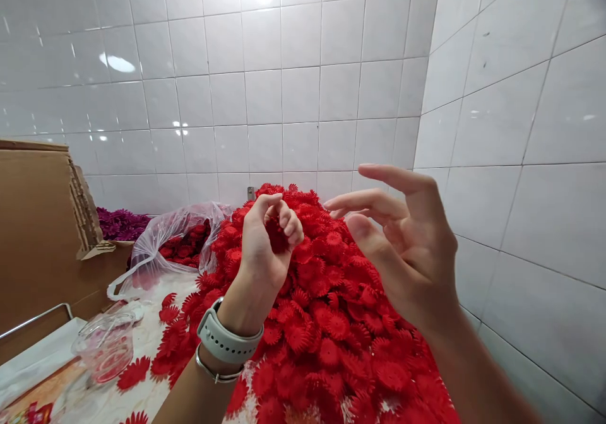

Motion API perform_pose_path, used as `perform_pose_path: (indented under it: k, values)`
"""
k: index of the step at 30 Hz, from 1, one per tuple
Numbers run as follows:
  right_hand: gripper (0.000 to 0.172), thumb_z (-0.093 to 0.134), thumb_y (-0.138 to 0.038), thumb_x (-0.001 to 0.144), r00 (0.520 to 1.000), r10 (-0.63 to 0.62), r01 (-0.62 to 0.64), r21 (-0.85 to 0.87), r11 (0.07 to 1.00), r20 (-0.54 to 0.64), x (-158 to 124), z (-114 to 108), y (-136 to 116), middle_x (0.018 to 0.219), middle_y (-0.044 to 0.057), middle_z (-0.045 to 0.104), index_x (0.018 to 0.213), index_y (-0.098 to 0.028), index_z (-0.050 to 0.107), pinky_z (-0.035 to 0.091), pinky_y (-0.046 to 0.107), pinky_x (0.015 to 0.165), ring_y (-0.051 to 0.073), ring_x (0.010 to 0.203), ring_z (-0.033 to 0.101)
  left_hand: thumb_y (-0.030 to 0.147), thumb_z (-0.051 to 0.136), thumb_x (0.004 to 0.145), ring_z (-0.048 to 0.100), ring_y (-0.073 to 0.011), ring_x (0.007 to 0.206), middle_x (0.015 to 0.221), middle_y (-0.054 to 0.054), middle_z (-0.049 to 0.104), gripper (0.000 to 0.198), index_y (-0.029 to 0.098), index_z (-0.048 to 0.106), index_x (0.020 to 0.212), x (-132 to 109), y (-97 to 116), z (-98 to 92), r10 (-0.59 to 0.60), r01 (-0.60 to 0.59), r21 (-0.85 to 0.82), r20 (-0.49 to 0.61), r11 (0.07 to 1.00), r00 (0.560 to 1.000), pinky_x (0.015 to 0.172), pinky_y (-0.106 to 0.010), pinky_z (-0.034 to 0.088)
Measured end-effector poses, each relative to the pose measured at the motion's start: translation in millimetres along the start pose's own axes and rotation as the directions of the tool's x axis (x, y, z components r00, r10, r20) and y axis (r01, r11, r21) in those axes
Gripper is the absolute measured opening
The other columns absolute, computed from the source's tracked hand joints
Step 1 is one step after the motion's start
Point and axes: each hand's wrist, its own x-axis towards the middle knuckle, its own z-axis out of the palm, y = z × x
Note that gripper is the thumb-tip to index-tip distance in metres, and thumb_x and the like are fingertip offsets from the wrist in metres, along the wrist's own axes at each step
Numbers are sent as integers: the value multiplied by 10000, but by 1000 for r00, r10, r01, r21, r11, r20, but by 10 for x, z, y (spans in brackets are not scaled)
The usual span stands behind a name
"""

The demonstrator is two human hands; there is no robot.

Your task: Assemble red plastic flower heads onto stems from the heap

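A large heap of bright red artificial flower heads (331,323), flat with toothed petal edges, fills the middle. Over its upper part, my left hand (272,238) is curled, thumb up, around something dark red that looks like the same flower pieces; the fingers hide most of it. A pale watch (230,334) and a thin bracelet (218,373) circle that wrist. My right hand (402,235) hovers right of the left one, above the heap. Its fingers are bent loosely and apart, with nothing visible between them.
At left, a clear plastic bag (151,247) holds darker red flower pieces, with purple flowers (122,223) behind it. A clear plastic cup (106,342) and a cardboard box (38,209) stand further left. White tiled walls (303,96) rise behind and at right.
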Motion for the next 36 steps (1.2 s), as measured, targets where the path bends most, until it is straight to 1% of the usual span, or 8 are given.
perform_pose_path:
  k: [4,8,16,19,23,28,32,36]
  values:
    - [232,515,-229,906,999,24,-24,3,1000,-35,-7,-10,-35,805,-6,690,1121,-302,467,561,402,710,204,779,689,125,377,844,197,-56,287,303,57,226,530,192,323,321,-2,-40,7,75,-75,-12,-3,997,997,323,-203,188]
    - [244,527,-191,890,997,54,-52,31,998,-55,-8,2,20,776,-25,686,1110,-288,483,552,383,717,188,767,682,118,388,855,135,-46,276,294,71,176,552,196,275,320,-32,-50,12,37,-36,-36,25,999,999,305,-200,160]
    - [214,559,-192,866,999,21,-19,62,998,-33,-11,45,41,917,-17,697,1065,-262,527,529,352,811,180,929,685,257,363,928,507,-80,422,482,-21,536,467,121,558,527,-51,-5,32,-229,270,-163,230,949,946,416,-168,424]
    - [168,520,-216,898,996,41,-37,50,998,-78,-24,64,26,946,-10,705,1057,-266,538,534,353,801,180,923,686,218,367,926,498,-70,384,443,-12,526,484,123,544,486,-29,-39,21,-233,263,-182,173,947,957,392,-154,408]
    - [151,519,-218,893,991,44,-43,15,999,-125,-25,62,19,892,-14,707,1035,-264,545,531,369,773,184,866,683,165,312,917,330,-58,243,283,19,367,593,173,391,330,5,-66,-2,-187,192,-167,43,967,981,284,-163,252]
    - [134,496,-218,895,988,45,-46,2,999,-146,-12,47,11,838,-17,693,1012,-270,536,538,361,689,187,816,685,127,318,886,207,-38,201,222,40,238,621,188,290,269,17,-71,-28,-139,137,-158,-1,978,990,271,-173,164]
    - [129,502,-213,893,987,39,-39,1,999,-154,-7,46,11,826,-22,687,1007,-266,533,532,351,710,175,802,677,122,325,878,222,-43,222,239,37,251,603,184,322,278,-9,-70,-1,-114,112,-134,-5,985,993,287,-177,194]
    - [144,509,-201,889,987,62,-59,23,998,-148,-9,44,10,815,-27,690,1016,-266,531,527,328,690,169,815,675,161,385,873,403,-68,335,357,11,427,494,153,469,386,-28,-56,49,-125,127,-91,21,988,992,361,-168,327]
